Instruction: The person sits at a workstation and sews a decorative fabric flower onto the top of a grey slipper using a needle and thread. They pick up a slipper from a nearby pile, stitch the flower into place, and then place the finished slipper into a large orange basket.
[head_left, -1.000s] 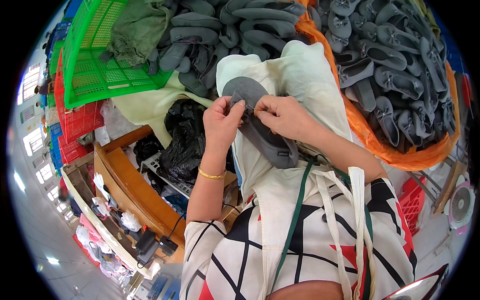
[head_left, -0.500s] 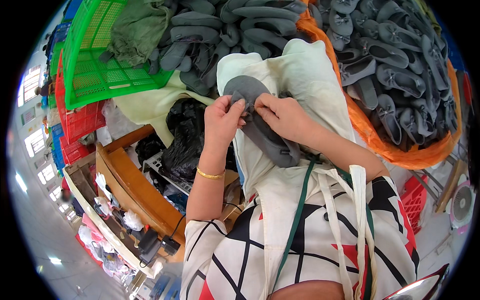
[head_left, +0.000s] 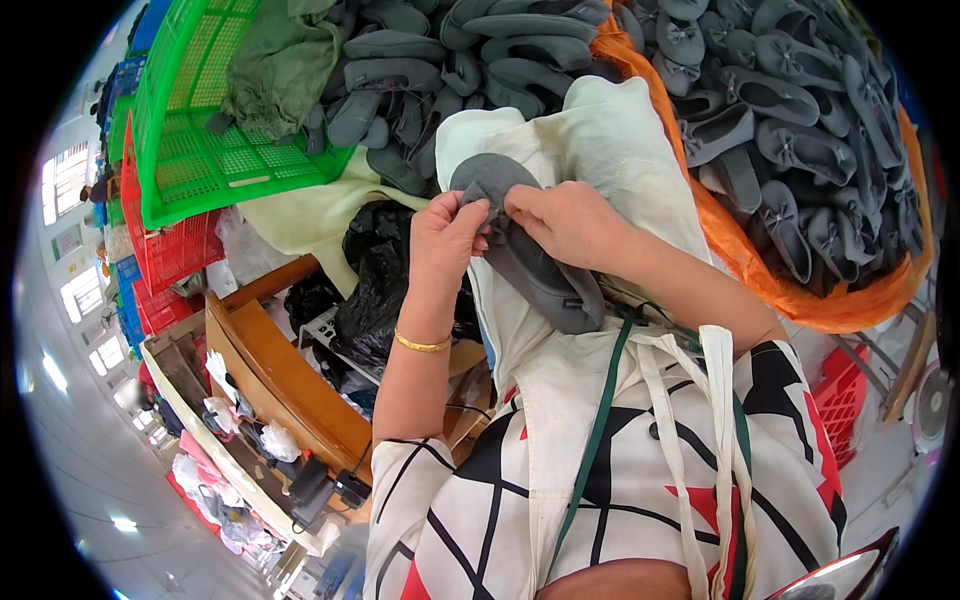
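Grey slipper pinched by both closed hands: left hand, right hand.

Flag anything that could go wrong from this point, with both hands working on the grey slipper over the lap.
1. The grey slipper is pinched only at its upper edge by the left hand and right hand; its lower end lies loose on the pale cloth and might slide off the lap.
2. The heaped slippers sit high on the orange sheet; a nudge could spill some.

Wooden bench, perhaps windows.
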